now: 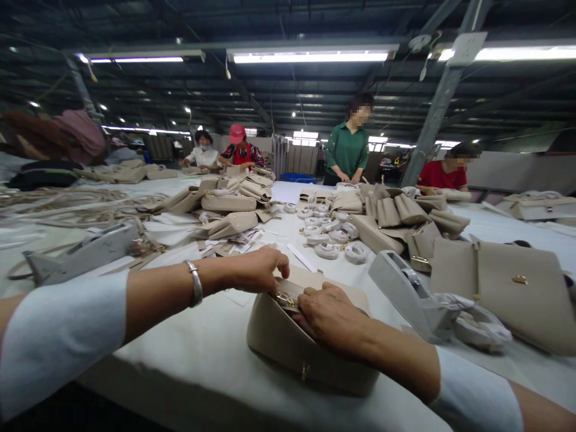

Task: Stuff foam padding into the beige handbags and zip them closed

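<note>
A beige handbag (288, 348) stands at the near edge of the white-covered table, its mouth open upward and a small gold fitting on the side facing me. My left hand (258, 270), silver bangle at the wrist, is closed on the far left rim of the bag's mouth. My right hand (330, 315) reaches over the near rim with its fingers bent into the opening. Gold metal clasps of a strap (286, 300) show between my hands, against the right fingers. The rest of the strap and some fingertips are hidden inside the bag.
Tape dispensers stand left (85, 252) and right (409, 294). Wrapped strap coils (326, 251) lie mid-table. Bags are piled left (231, 204) and right (391, 210), and a large flap bag (508, 288) lies near right. Several co-workers, one in a green shirt (348, 150), work across the table.
</note>
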The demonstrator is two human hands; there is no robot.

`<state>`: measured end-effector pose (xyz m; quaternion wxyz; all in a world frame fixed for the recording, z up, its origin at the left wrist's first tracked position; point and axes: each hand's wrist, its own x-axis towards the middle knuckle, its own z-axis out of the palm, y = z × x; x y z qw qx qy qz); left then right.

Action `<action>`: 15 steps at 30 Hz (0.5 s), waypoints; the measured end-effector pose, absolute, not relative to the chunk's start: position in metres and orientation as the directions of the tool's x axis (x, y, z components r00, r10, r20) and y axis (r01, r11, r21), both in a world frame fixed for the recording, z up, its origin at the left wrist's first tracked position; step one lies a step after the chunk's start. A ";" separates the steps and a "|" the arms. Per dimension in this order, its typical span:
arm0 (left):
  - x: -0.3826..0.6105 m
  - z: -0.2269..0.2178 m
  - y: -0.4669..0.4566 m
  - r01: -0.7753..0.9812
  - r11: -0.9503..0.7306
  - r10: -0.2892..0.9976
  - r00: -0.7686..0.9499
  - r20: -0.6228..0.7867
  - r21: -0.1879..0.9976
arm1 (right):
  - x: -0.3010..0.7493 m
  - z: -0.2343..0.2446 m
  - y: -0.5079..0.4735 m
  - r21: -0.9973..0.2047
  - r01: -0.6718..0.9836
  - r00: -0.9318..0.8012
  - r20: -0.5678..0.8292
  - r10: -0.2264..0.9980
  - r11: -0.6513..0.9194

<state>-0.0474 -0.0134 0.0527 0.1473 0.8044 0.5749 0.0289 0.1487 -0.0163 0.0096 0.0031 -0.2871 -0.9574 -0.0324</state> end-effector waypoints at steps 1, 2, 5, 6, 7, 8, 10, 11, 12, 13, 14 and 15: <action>-0.050 0.051 -0.012 0.909 -0.287 0.934 0.336 -0.123 0.303 | 0.149 0.011 -0.018 0.056 0.564 -0.826 0.022 0.564 0.824; -0.052 0.049 -0.012 0.895 -0.276 0.930 0.340 -0.137 0.349 | 0.150 0.012 -0.018 0.054 0.574 -0.818 0.017 0.574 0.817; -0.055 0.044 -0.015 0.831 -0.199 0.922 0.338 -0.189 0.519 | 0.151 0.013 -0.018 0.060 0.593 -0.805 0.012 0.593 0.803; -0.055 0.042 -0.016 0.807 -0.168 0.921 0.334 -0.202 0.567 | 0.151 0.013 -0.018 0.061 0.592 -0.805 0.014 0.593 0.803; -0.056 0.041 -0.017 0.779 -0.139 0.917 0.335 -0.218 0.612 | 0.152 0.012 -0.017 0.061 0.589 -0.808 0.018 0.589 0.806; -0.057 0.040 -0.018 0.745 -0.108 0.908 0.344 -0.241 0.658 | 0.152 0.012 -0.016 0.060 0.586 -0.810 0.022 0.586 0.808; -0.060 0.036 -0.020 0.667 -0.042 0.878 0.380 -0.291 0.744 | 0.153 0.011 -0.015 0.056 0.579 -0.815 0.029 0.578 0.814; -0.061 0.034 -0.019 0.634 -0.010 0.869 0.388 -0.307 0.773 | 0.154 0.011 -0.015 0.054 0.577 -0.817 0.032 0.576 0.815; -0.062 0.032 -0.019 0.612 0.020 0.868 0.381 -0.317 0.791 | 0.154 0.010 -0.015 0.051 0.576 -0.817 0.031 0.575 0.816; -0.062 0.029 -0.017 0.604 0.035 0.876 0.365 -0.316 0.796 | 0.154 0.010 -0.015 0.049 0.576 -0.817 0.030 0.576 0.816; -0.061 0.027 -0.016 0.610 0.037 0.888 0.343 -0.306 0.791 | 0.154 0.010 -0.014 0.047 0.579 -0.815 0.028 0.578 0.814; -0.059 0.025 -0.015 0.624 0.028 0.901 0.322 -0.290 0.781 | 0.154 0.009 -0.014 0.045 0.584 -0.812 0.027 0.583 0.811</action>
